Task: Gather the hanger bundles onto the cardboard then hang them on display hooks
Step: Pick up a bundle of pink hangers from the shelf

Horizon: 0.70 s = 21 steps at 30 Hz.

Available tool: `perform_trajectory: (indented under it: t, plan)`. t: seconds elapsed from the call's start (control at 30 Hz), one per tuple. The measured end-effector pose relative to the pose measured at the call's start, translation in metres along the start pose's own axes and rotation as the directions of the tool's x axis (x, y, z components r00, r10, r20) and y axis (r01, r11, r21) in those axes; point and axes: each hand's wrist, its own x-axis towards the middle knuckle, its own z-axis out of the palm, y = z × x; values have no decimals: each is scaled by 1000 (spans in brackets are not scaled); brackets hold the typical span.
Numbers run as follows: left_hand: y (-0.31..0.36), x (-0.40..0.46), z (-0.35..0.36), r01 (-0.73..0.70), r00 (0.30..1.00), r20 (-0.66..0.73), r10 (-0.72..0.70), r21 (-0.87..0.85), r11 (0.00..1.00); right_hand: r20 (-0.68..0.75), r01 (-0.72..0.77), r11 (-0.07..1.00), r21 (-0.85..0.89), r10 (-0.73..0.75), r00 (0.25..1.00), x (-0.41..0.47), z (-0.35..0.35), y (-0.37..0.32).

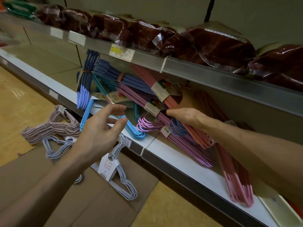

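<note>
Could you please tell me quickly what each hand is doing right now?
Left hand: open, fingers curled, holding nothing.
Right hand: on the purple wire hanger bundle; grip cannot be told.

The upper shelf runs diagonally from upper left to right edge of the frame. Dark red plastic-wrapped packages lie in a row on it. A yellow price label sits on its front rail. Green packages occupy the upper left corner. Tan floor shows at left.

It was a shop. Long metal shelves had price tags on their edges, wrapped dark red packs on top, and tied hanger bundles with paper labels.
</note>
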Motion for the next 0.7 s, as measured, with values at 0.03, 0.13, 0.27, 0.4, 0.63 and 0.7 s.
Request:
perform_trajectory:
  t: [0.03,0.13,0.27,0.4,0.63,0.7]
  plan:
    - [0,-1,-1,13,1000,3,-13,-3,1000,-33,17,999,-45,-19,999,-4,2,0]
    - [0,-3,-5,41,999,-11,-41,-11,999,-216,121,981,-153,-153,964,-10,14,-8]
    - [-5,-6,-15,89,995,-38,-91,-59,994,-253,227,930,-290,-303,919,-17,30,-14]
    - [-11,-10,-29,323,925,-100,-367,-303,897,-257,305,861,-406,-428,866,-25,48,-16]
    - [-27,-16,-66,383,733,10,-680,-832,401,-196,494,721,-485,-641,742,-35,73,-30]
    - [-24,-20,-74,308,729,-11,-685,-888,341,-173,541,678,-498,-689,704,-39,81,-37]
